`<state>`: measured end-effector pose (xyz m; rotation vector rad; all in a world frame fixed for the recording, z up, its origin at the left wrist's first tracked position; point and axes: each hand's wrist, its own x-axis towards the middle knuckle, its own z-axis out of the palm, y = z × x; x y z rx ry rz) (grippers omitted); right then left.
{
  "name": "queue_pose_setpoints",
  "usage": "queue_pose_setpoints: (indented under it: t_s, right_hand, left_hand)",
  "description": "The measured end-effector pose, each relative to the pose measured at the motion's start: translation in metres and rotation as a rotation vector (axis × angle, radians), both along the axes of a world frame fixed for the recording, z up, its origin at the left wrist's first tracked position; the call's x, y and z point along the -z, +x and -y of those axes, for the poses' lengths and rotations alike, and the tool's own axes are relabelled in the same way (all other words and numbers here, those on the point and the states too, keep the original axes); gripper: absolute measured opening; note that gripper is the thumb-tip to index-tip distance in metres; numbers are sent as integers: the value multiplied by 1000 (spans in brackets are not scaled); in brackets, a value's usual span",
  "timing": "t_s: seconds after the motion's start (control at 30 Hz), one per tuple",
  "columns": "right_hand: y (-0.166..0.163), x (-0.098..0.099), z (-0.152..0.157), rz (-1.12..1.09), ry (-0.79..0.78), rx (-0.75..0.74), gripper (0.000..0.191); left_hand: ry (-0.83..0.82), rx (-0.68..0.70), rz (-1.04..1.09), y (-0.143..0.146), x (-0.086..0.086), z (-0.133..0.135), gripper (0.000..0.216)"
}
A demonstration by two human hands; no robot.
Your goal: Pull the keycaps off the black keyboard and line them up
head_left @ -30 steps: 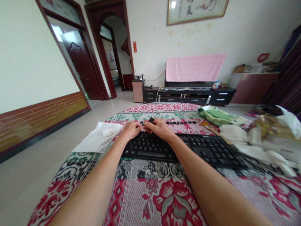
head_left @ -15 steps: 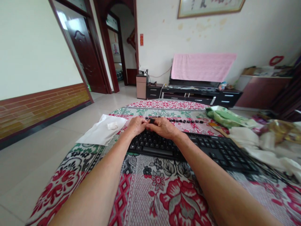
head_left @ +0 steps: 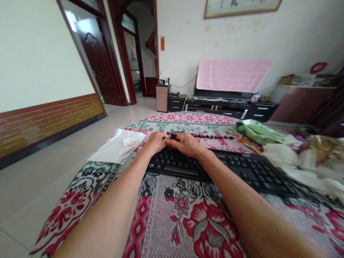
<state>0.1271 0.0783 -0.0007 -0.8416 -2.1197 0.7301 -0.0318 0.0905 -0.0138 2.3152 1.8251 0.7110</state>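
Note:
A black keyboard (head_left: 236, 168) lies across a table covered with a red floral cloth (head_left: 188, 222). Both hands meet over the keyboard's far left end. My right hand (head_left: 185, 144) pinches a small black keycap (head_left: 173, 136) between its fingertips. Curled against it from the left, my left hand (head_left: 155, 141) has its fingertips touching the same keycap. Just beyond the hands, a row of loose black keycaps (head_left: 212, 137) lies on the cloth.
A white tissue sheet (head_left: 115, 152) with a crumpled wad on it lies at the table's left edge. Green cloth (head_left: 258, 132) and a pile of white tissues and wrappers (head_left: 303, 161) crowd the right side. A TV stand with a pink towel stands against the far wall.
The view has shifted slightly left and down. Both hands stay together over the keyboard's far left end, still working the small keycap.

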Motion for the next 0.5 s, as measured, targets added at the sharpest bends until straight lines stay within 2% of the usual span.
queue_pose_setpoints:
  t_s: [0.2, 0.4, 0.5]
  right_hand:
    - [0, 3, 1, 0, 46, 26, 21]
    - [-1, 15, -7, -82, -38, 62, 26]
    - [-3, 15, -8, -167, -131, 113, 28]
  left_hand:
    - [-19, 48, -4, -3, -2, -1, 25]
    - [-40, 41, 21, -3, -1, -1, 21]
    - [-51, 31, 41, -3, -2, -1, 19]
